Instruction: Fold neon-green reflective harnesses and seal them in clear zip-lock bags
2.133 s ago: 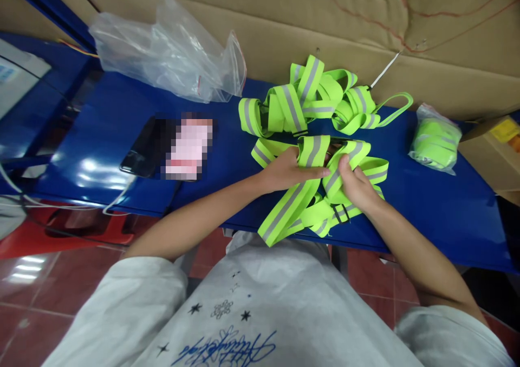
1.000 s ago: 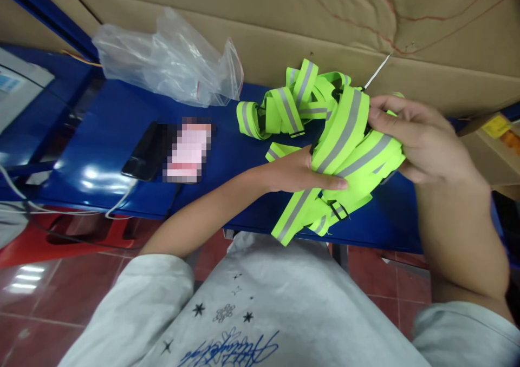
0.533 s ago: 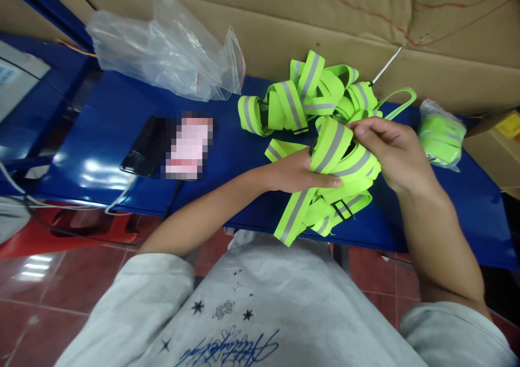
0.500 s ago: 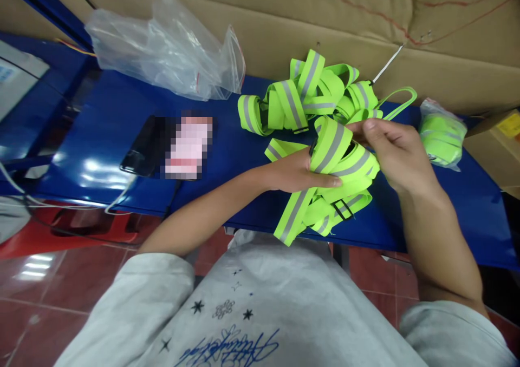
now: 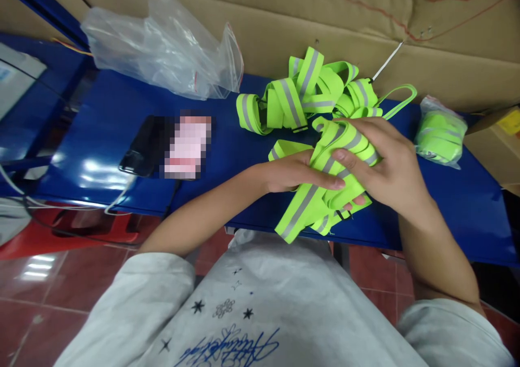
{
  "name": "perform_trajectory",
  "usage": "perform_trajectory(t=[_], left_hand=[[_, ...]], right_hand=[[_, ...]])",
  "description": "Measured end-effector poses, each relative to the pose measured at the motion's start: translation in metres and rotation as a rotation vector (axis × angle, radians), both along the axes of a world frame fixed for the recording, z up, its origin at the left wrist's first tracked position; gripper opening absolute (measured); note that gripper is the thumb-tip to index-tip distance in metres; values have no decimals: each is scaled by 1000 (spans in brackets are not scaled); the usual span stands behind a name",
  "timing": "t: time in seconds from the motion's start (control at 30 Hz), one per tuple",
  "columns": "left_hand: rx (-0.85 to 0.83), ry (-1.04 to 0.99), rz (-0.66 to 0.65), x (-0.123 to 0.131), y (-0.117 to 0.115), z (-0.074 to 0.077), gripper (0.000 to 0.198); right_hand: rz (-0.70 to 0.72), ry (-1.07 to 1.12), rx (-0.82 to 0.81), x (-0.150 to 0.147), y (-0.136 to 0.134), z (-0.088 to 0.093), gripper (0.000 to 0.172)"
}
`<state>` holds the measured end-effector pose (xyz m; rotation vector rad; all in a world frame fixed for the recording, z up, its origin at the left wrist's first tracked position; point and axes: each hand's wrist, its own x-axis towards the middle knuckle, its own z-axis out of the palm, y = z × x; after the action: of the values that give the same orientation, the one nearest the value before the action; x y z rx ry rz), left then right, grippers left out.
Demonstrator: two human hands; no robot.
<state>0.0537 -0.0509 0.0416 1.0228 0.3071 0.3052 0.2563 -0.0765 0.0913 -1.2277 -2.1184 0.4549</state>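
A neon-yellow reflective strap (image 5: pixel 312 199) with a grey stripe is bunched near the front edge of the blue table (image 5: pixel 101 139). My left hand (image 5: pixel 296 173) presses down on its left side, fingers closed over the folds. My right hand (image 5: pixel 377 164) wraps over the top of the same bundle, fingers curled round it. One strap end hangs over the table's edge. Behind lies a loose heap of similar straps (image 5: pixel 309 91).
A bagged strap (image 5: pixel 441 138) lies at the right. A pile of clear zip bags (image 5: pixel 162 47) sits at the back left, a phone (image 5: pixel 170 146) with a cable in the middle left. Cardboard (image 5: pixel 325 15) lines the back; a box (image 5: pixel 504 139) stands far right.
My right hand lifted the strap loops up, brought them back down, and now closes over the bundle against my left hand. The bundle is more compact.
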Motion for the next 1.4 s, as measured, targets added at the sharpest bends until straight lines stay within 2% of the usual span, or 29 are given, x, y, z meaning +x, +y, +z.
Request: perform_trajectory(t=[0.07,0.17,0.27,0.37,0.43,0.5,0.6,0.7,0.77,0.83,0.93,1.0,1.1,1.17,1.2,1.27,1.33,1.4], left_hand=[[-25,-13,10,0,-2,3,45],[122,33,68,-2,-1,2,39],[235,66,-12,-7,3,1,33],[160,50,-91,-10,6,1,28],[70,18,-151,-10,6,1,30],[24,-32,-237,-10,7,2,34],[58,-62,-311,-9,7,6,43],[77,-47,-353,-9,6,15,44],[89,-64,-409,-10,5,21,42],[132,-72,-432,-12,3,27,42],[223,-41,-375,-14,0,30,40],[250,-11,-318,-15,0,28,39],[201,-16,-279,-16,1,23,41],[163,-35,-270,-16,2,20,43],[161,-36,-269,-16,2,19,43],[185,-28,-268,-16,3,19,43],[250,-20,-277,-15,4,19,41],[320,-19,-280,-14,3,19,37]], right_hand=[[2,-32,-3,4,3,5,42],[108,-92,-80,7,6,9,49],[202,-122,-243,7,6,9,43],[161,-114,-253,3,2,12,35],[135,-89,-210,0,-1,17,32],[106,-39,-243,-1,-3,22,31],[21,131,-434,4,-2,30,31],[-38,416,-708,12,4,35,33],[-3,552,-934,18,8,34,37],[81,598,-1141,21,11,27,44],[208,592,-1309,20,13,9,53],[190,583,-1251,15,13,-6,49],[53,547,-857,4,13,-21,43],[29,452,-639,0,11,-22,41],[47,397,-596,0,8,-19,39],[143,309,-620,1,1,-10,44],[262,223,-661,2,-7,-1,50],[308,100,-618,1,-13,5,54]])
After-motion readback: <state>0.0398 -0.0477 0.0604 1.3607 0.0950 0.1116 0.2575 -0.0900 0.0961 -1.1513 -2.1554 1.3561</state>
